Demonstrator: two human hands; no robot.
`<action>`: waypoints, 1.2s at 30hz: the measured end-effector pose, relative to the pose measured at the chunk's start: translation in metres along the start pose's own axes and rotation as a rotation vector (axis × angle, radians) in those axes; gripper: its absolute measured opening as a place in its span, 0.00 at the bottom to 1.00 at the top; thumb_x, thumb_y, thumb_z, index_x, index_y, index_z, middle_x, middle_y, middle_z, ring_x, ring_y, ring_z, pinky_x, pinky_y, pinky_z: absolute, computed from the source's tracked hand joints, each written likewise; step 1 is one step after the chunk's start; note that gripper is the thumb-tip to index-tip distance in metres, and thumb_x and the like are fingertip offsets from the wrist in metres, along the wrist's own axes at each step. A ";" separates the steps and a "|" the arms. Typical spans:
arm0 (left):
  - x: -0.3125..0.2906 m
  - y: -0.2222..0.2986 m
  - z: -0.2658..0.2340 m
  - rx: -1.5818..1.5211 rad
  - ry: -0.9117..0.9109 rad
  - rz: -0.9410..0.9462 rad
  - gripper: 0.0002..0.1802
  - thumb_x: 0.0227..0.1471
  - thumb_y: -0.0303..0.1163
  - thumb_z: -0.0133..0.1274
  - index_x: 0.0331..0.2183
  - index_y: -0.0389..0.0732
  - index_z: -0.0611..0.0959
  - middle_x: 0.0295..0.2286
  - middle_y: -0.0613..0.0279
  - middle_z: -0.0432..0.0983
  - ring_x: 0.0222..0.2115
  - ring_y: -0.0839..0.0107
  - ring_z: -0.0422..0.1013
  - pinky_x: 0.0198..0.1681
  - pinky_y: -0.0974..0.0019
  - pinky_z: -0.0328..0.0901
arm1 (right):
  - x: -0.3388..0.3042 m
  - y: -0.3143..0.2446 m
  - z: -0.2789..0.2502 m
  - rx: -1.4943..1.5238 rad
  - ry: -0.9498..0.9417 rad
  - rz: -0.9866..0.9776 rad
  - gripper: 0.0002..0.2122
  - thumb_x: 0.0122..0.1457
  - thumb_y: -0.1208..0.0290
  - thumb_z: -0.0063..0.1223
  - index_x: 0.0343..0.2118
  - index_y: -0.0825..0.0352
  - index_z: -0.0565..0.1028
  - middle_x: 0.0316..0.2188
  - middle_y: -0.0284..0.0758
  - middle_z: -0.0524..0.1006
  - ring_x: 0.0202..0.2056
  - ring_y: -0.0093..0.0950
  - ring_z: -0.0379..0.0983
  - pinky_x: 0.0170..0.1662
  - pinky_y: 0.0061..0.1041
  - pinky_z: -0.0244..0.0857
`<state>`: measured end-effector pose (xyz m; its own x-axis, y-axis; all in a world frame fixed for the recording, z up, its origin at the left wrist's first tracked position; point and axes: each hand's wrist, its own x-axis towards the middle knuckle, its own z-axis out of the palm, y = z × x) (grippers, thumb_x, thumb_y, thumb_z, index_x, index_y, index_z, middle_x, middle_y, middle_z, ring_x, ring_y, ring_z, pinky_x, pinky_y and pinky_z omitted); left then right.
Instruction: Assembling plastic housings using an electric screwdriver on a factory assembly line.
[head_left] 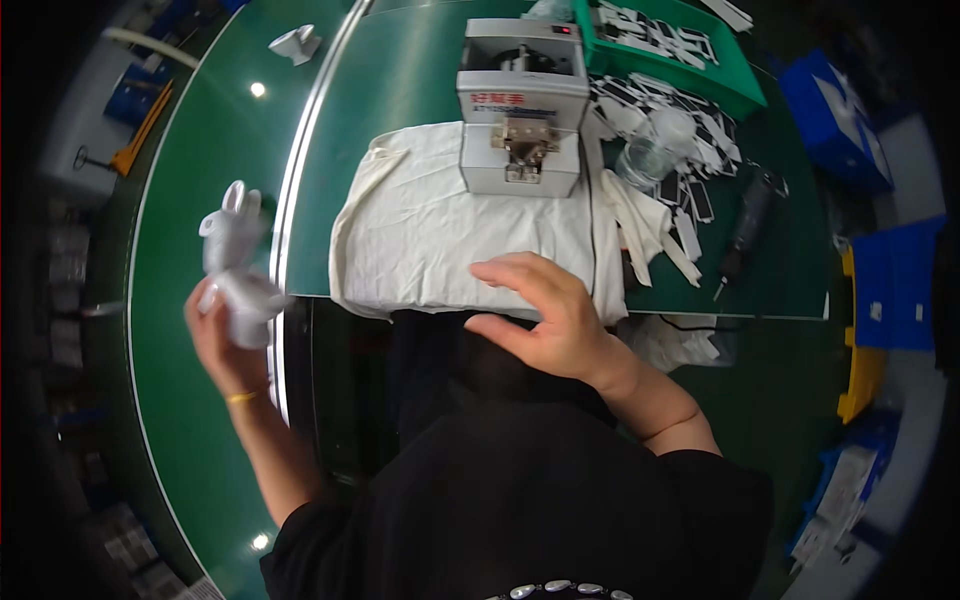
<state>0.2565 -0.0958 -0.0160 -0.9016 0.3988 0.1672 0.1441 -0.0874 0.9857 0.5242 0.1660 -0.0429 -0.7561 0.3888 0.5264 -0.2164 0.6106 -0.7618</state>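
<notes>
My left hand [222, 345] is wrapped round the lower part of a glossy white animal-shaped figure [232, 250] with upright ears. It holds the figure over the green strip on the left, and both are a little blurred. My right hand [545, 310] hovers at the front edge of a cream cloth [430, 220], its fingers bent and the thumb apart, with nothing in it. Beyond the cloth stands a boxy white and grey machine [525, 110] with a metal clamp [526, 145] on its front.
A green bin [745, 95] of flat white and black parts stands at the far right, with more parts [715, 130] spilled before it. Near them are a clear jar [645, 160] and a dark power screwdriver [748, 225]. A small white piece [295, 44] lies far left, past a metal rail [300, 150].
</notes>
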 end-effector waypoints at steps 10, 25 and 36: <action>-0.098 -0.047 0.240 -0.152 -0.906 -0.391 0.25 0.58 0.44 0.53 0.51 0.38 0.69 0.49 0.57 0.70 0.49 0.66 0.69 0.50 0.61 0.66 | -0.028 0.002 -0.054 0.434 0.422 0.428 0.30 0.54 0.75 0.62 0.59 0.71 0.61 0.50 0.37 0.71 0.47 0.26 0.70 0.51 0.25 0.66; -0.081 -0.051 0.226 -0.222 -1.015 0.084 0.62 0.32 0.26 0.72 0.63 0.34 0.51 0.59 0.53 0.57 0.60 0.63 0.56 0.63 0.61 0.51 | -0.045 0.085 -0.152 -0.859 0.264 0.848 0.24 0.50 0.66 0.62 0.51 0.66 0.74 0.39 0.43 0.80 0.35 0.35 0.77 0.42 0.30 0.69; -0.073 -0.062 0.212 -0.197 -0.920 0.119 0.57 0.33 0.26 0.72 0.62 0.43 0.60 0.62 0.54 0.53 0.63 0.60 0.53 0.63 0.59 0.53 | -0.037 0.075 -0.152 -0.750 0.422 0.828 0.15 0.54 0.71 0.61 0.45 0.67 0.76 0.30 0.31 0.77 0.30 0.20 0.71 0.33 0.20 0.64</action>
<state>0.3993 0.0738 -0.0846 -0.1980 0.9331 0.3001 0.0673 -0.2925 0.9539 0.6295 0.3022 -0.0622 -0.2032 0.9645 0.1689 0.7621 0.2641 -0.5911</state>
